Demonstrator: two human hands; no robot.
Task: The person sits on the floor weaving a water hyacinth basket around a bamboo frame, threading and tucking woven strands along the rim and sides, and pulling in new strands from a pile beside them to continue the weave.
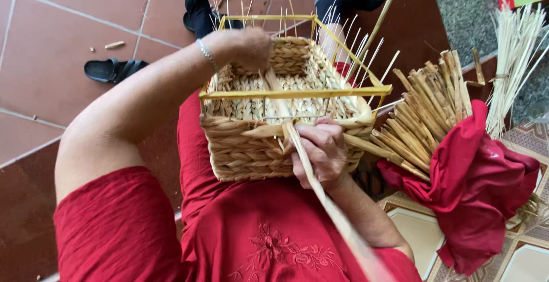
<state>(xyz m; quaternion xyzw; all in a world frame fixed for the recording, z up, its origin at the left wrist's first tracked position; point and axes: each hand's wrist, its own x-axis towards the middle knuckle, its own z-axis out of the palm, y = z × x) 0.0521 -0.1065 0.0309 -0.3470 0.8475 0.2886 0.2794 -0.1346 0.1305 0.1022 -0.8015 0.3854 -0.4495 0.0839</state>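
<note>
Because the half-woven basket (269,145) rests on your lap and leans against your body, both your hands are free to work on it and you need not steady it. Your left hand (249,48) reaches over the far left of the basket and down inside, near the yellow wire frame (294,94); its fingers seem closed around the upper end of a flat straw strand (303,162), but the wrist hides them, so I cannot say it for sure. Your right hand (320,150) lies on the near wall of the basket, with its fingers (311,139) curled and pinching the same strand against the woven rim, so the strand stays tight and flat. From there the strand runs loose toward you, over your right forearm.

Thin pale stakes (349,42) stand up at the far right corner, where the wall is not yet woven. A bundle of thick straw (426,110), wrapped in a red cloth (474,185), lies just to the right of the basket, within easy reach of your right hand. A black sandal (111,69) lies on the tiled floor (51,48), far left.
</note>
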